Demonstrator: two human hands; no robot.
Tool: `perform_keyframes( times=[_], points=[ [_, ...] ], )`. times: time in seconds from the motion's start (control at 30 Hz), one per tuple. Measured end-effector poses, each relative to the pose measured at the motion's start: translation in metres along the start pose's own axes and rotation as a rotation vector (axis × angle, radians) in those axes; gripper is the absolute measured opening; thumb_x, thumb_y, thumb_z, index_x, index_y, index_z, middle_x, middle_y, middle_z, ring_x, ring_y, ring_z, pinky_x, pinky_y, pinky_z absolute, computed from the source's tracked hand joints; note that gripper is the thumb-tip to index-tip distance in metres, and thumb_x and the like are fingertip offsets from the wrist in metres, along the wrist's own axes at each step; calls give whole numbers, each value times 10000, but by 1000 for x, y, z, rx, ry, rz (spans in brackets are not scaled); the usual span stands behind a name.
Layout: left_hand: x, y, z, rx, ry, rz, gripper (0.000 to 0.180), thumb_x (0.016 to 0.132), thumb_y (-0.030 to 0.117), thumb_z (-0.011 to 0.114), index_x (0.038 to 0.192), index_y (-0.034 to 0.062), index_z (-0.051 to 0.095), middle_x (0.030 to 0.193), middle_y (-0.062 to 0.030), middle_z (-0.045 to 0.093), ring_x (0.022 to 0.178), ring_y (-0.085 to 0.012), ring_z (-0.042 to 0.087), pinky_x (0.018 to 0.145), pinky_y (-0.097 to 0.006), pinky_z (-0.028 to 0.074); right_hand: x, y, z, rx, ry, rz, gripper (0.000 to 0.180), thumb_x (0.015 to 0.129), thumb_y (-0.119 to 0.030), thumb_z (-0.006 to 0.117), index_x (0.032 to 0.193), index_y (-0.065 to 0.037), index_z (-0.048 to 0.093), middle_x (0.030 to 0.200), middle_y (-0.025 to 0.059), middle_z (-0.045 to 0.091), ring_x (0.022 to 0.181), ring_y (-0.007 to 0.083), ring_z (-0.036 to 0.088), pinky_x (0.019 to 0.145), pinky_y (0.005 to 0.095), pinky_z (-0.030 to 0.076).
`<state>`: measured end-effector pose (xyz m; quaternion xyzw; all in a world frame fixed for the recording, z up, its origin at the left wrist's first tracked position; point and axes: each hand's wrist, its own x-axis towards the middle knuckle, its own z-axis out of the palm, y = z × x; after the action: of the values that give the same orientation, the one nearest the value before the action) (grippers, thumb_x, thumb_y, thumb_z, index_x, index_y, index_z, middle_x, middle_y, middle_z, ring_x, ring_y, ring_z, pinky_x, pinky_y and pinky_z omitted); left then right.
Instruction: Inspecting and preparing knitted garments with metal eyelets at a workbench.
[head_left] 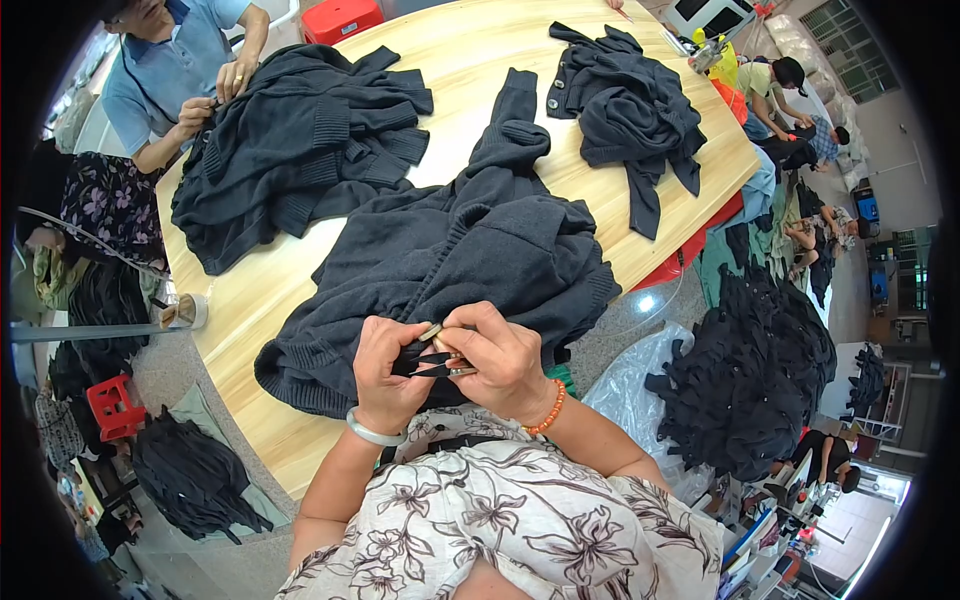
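Sweater point(480, 250), dark and knitted, lies at centre frame on the table point(460, 45), its near edge gathered at lower centre. Left hand point(385, 375) pinches that edge, fingers closed on the knit. Right hand point(500, 360) grips small snips point(440, 365), fingers wrapped tight, blades against the fabric. Another sweater point(300, 140) lies upper left under a second person's hands point(215, 95); a third point(625, 105) lies upper right.

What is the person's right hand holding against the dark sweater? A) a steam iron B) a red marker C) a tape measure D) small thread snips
D: the right hand grips small thread snips with dark blades, pointed at the dark sweater edge pinched by the left hand.
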<state>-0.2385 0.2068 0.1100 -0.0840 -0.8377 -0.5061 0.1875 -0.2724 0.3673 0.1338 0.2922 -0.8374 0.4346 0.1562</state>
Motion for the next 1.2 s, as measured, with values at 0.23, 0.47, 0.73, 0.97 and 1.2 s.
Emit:
perform_keyframes(
  times=[0.23, 0.47, 0.73, 0.97, 1.2],
  points=[
    [-4, 2, 0, -282, -3, -234, 173, 745, -21, 680, 917, -19, 665, 790, -69, 614, 745, -182, 528, 695, -277, 428, 4, -2, -27, 245, -179, 170, 365, 701, -144, 828, 1002, -28, 657, 846, 74, 608, 639, 141, 626, 533, 244, 500],
    [-6, 3, 1, -480, -26, -385, 156, 782, -52, 648, 938, -56, 655, 817, -55, 608, 777, -131, 516, 721, -238, 404, 0, 8, -47, 153, -334, 163, 261, 815, -125, 719, 1017, 6, 618, 769, 83, 558, 616, 195, 567, 549, 291, 462],
    [-7, 5, 3, -519, -52, -377, 168, 788, -46, 653, 956, -50, 653, 845, -54, 606, 777, -124, 518, 715, -228, 406, 3, 10, -45, 54, -435, 98, 252, 869, -223, 662, 961, -17, 550, 815, 124, 602, 726, 316, 620, 627, 395, 498],
    [-4, 11, 5, -385, -42, -325, 163, 760, -40, 663, 923, -34, 669, 787, -52, 606, 750, -138, 518, 694, -241, 413, 5, 9, -45, -15, -490, 86, 229, 882, -220, 648, 952, -32, 536, 748, 118, 607, 707, 299, 638, 601, 389, 503],
    [-4, 10, 7, -365, -48, -310, 167, 755, -35, 672, 922, -34, 673, 780, -54, 616, 738, -142, 515, 684, -249, 414, 4, 13, -44, -42, -451, 75, 187, 868, -204, 670, 916, -46, 583, 695, 95, 595, 633, 277, 615, 552, 369, 480]
  ],
)
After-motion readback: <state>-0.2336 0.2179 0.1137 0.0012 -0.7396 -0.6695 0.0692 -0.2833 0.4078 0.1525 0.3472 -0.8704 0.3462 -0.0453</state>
